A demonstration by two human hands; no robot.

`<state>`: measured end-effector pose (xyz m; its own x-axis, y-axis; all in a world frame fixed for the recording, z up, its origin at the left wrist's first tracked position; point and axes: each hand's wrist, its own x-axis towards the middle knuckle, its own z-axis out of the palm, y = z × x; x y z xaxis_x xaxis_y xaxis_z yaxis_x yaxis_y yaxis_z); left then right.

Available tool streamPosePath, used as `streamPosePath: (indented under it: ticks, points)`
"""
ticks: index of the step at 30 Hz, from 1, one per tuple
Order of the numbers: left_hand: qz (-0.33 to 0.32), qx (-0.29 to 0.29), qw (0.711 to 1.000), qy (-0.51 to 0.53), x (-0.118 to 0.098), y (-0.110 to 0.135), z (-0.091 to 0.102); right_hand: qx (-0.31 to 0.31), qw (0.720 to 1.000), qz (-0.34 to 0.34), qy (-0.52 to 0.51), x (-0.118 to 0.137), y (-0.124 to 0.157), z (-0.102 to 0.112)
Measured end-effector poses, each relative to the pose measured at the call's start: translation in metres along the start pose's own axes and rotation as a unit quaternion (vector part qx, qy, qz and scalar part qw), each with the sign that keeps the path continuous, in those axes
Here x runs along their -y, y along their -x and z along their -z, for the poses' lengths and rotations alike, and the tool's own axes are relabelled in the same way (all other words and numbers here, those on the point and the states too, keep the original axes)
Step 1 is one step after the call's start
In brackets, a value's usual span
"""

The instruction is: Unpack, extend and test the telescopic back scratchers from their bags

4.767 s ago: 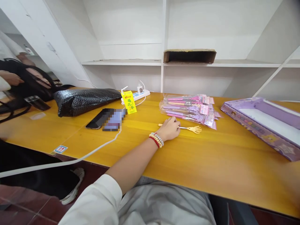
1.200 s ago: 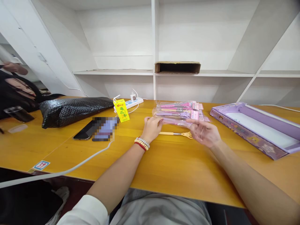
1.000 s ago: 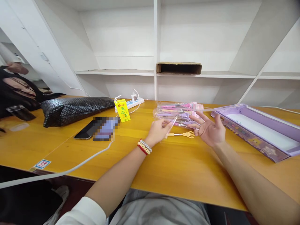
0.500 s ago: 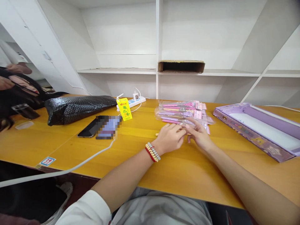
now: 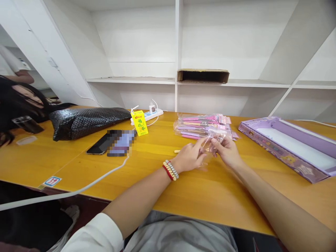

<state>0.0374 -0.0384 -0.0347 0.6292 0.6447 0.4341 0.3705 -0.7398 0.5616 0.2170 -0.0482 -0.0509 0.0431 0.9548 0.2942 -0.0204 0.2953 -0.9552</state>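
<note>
I see a pale stick (image 5: 177, 151) on the table (image 5: 147, 185), its other end probably hidden behind the left hand (image 5: 189, 155). That hand pinches a clear bag (image 5: 209, 144); the right hand (image 5: 228, 150) grips the opposite side, I judge to hold limp film spread. Packets (image 5: 194, 127) lie just behind, the purple box (image 5: 282, 154) farther right, apparently leaving elbow room.

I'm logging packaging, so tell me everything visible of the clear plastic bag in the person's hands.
The clear plastic bag looks thin, glossy and crumpled. The left hand holds its left side, the right hand its right. Its upper end overlaps the pink and purple packets in view. The hands partly cover it; whether it is open is unclear.
</note>
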Motion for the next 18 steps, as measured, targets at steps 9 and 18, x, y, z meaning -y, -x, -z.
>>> streamPosePath:
  ticks: [9, 18]
  points:
    - [0.023, -0.058, 0.998, 0.009, 0.009, -0.002, -0.001, 0.085, 0.994, -0.021, 0.057, 0.000, 0.003, 0.000]
    - [0.021, 0.051, 0.976, -0.211, 0.040, -0.005, -0.002, -0.292, 0.934, 0.179, 0.103, 0.004, -0.014, 0.028]
